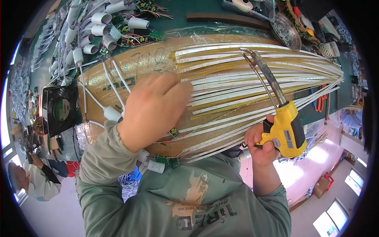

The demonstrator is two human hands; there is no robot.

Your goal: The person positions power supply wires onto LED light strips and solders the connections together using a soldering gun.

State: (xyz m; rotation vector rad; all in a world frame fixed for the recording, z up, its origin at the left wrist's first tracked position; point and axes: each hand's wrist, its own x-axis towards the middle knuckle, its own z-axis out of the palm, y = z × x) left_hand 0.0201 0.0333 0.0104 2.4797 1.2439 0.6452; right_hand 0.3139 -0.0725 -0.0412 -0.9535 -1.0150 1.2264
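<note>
While right fingers (254,135) wrap the yellow soldering gun (290,128), left fingers (179,94) lie near white strips (233,75), grip unclear.

Black fan (61,110) at left; other person (41,186) near left rim; brown box (320,187) on floor (308,170), right.

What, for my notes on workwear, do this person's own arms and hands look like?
The left hand and right hand are bare, with no gloves visible. The left sleeve is grey-green with a gathered cuff; the matching right sleeve ends higher, leaving the forearm bare.
</note>
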